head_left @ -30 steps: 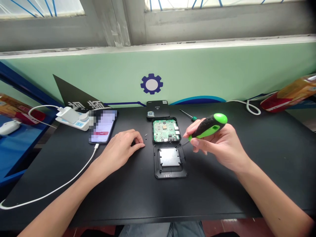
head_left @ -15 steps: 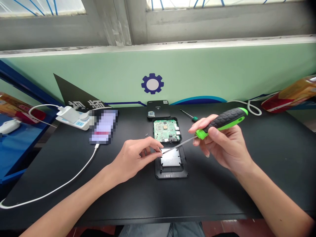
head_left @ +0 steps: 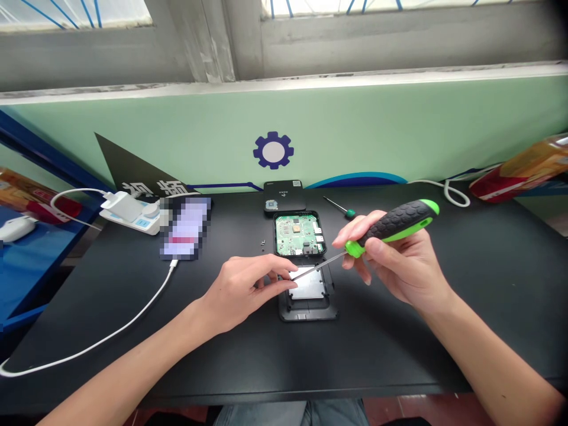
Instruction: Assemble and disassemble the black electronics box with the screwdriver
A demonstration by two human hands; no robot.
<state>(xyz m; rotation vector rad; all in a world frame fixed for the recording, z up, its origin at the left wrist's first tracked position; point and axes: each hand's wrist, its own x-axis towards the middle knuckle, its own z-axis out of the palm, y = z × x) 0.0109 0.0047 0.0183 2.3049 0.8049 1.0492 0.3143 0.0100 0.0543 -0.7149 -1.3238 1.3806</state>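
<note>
My right hand (head_left: 394,260) is closed around the black-and-green handle of a screwdriver (head_left: 394,223), its shaft slanting down to the left. The tip ends at the pinched fingertips of my left hand (head_left: 252,290). Whatever those fingertips hold is too small and hidden to make out. Beneath them lies a black plastic cover (head_left: 306,315) with a silver metal plate (head_left: 309,287) on its inside. Just behind is an open black casing with a green circuit board (head_left: 293,234). Tiny screws (head_left: 262,242) lie left of that casing.
A closed black box (head_left: 284,198) stands by the green wall, with a small green-handled screwdriver (head_left: 341,208) to its right. At left are a phone (head_left: 186,228) on a white cable and a power strip (head_left: 133,213). A bottle (head_left: 523,168) lies at far right.
My right hand and the screwdriver have shifted a little left and down. My left fingertips have moved slightly lower and right over the metal plate, still pinched at the tip.
</note>
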